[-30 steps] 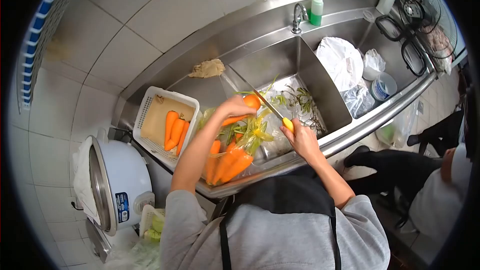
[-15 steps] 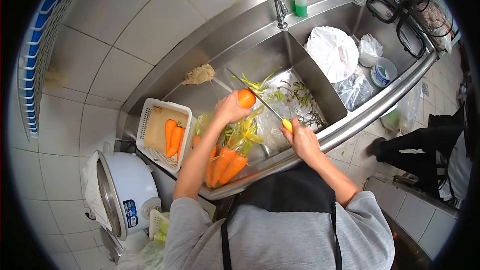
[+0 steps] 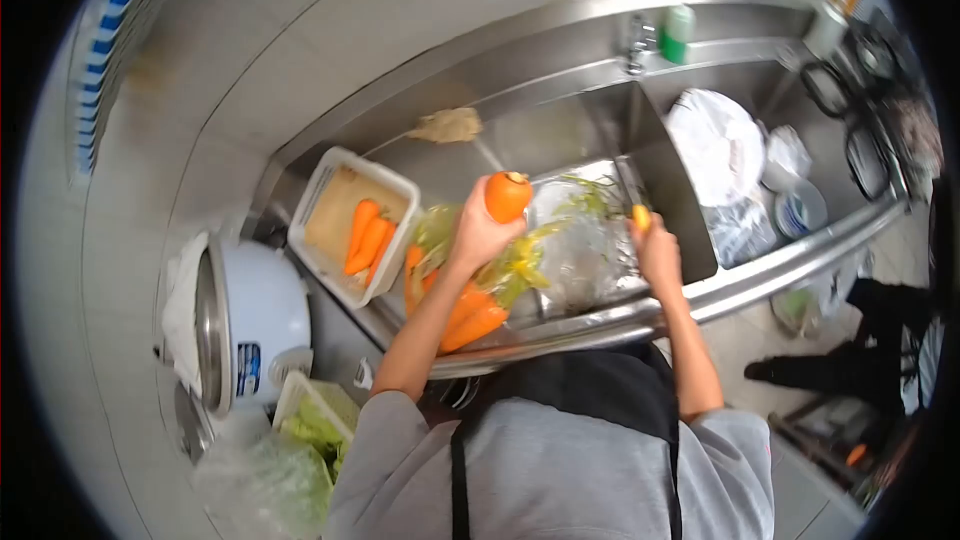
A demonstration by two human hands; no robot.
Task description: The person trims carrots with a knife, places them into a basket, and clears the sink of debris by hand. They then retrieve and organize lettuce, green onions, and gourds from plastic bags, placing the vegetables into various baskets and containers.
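Observation:
My left hand [image 3: 482,232] is closed around a thick orange carrot [image 3: 508,197], its cut-looking end facing up over the sink. My right hand [image 3: 657,258] grips the yellow handle of a knife [image 3: 641,216] to the right, apart from the carrot; motion blurs the blade. Below my left wrist, a clear plastic bag [image 3: 522,265] with yellow-green parts lies over several carrots [image 3: 474,324]. Green trimmings [image 3: 592,198] are scattered on the sink floor between my hands. On the left, a white plastic basket [image 3: 408,188] holds a few carrots [image 3: 368,236].
Right of the divider, the second basin contains a white bag-covered round item [image 3: 714,145] and a small tub [image 3: 800,210]. A faucet [image 3: 640,43] and green soap bottle [image 3: 677,35] stand behind. A large rice cooker [image 3: 265,315] is at left. Another person's dark-clothed leg [image 3: 815,370] shows at right.
The knife has moved rightward, away from the carrot. My left hand has tilted the carrot so its end shows upward. The whole view has shifted and blurred.

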